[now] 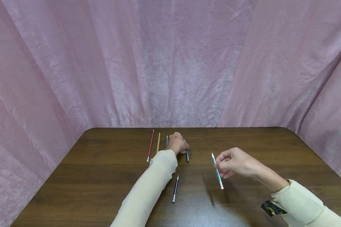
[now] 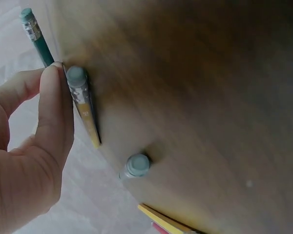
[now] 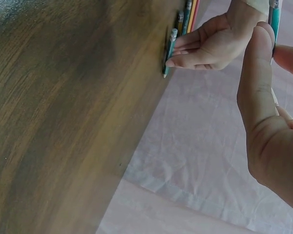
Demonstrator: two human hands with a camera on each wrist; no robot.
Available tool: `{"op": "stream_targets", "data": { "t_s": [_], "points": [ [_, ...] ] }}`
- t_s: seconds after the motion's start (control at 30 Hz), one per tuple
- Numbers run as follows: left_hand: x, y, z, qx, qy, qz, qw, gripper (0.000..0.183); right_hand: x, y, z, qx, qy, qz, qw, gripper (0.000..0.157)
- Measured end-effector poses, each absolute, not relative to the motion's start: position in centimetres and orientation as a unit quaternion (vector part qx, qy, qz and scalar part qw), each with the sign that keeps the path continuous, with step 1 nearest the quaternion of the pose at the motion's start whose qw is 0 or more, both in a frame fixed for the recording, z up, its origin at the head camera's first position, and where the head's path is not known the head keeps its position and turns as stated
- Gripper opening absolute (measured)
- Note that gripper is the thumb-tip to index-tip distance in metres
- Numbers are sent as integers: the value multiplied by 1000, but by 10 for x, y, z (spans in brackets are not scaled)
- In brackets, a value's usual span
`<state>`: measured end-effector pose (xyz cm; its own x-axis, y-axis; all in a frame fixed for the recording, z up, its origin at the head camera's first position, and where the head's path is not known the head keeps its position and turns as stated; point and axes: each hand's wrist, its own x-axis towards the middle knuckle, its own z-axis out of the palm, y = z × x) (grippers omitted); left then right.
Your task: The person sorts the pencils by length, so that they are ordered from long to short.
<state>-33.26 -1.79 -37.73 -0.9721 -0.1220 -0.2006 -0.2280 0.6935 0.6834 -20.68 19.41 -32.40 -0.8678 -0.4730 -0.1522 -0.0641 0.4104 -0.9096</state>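
Observation:
Near the far edge of the table, my left hand (image 1: 177, 143) pinches a dark green pencil (image 1: 187, 155) between thumb and fingers; its eraser end points toward me. My right hand (image 1: 238, 162) holds a teal-and-white pencil (image 1: 218, 172) by its middle, raised over the table with the tip pointing away. Left of my left hand lie a red pencil (image 1: 150, 146), a yellow pencil (image 1: 158, 142) and a blue pencil (image 1: 167, 141). An orange-yellow pencil (image 2: 88, 117), hidden in the head view, lies right beside the left fingers.
A dark blue pencil (image 1: 175, 189) lies closer to me on the brown wooden table (image 1: 102, 176), right of the left sleeve (image 1: 147, 189). Pink curtains (image 1: 170, 63) hang behind the table and at both sides. A dark strap (image 1: 272, 208) sits at the right cuff.

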Motion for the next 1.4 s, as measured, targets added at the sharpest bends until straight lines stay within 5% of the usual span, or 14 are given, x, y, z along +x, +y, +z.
{"op": "stream_targets", "data": {
  "t_s": [0.57,1.4],
  "points": [
    [-335,-21,-375,-62,952,291,66,6,-217,189,-323,-174,821,-509,188,17],
    [-337,-22,-380,-72,941,323,64,20,-271,164,-332,-119,841,-509,136,19]
  ]
}}
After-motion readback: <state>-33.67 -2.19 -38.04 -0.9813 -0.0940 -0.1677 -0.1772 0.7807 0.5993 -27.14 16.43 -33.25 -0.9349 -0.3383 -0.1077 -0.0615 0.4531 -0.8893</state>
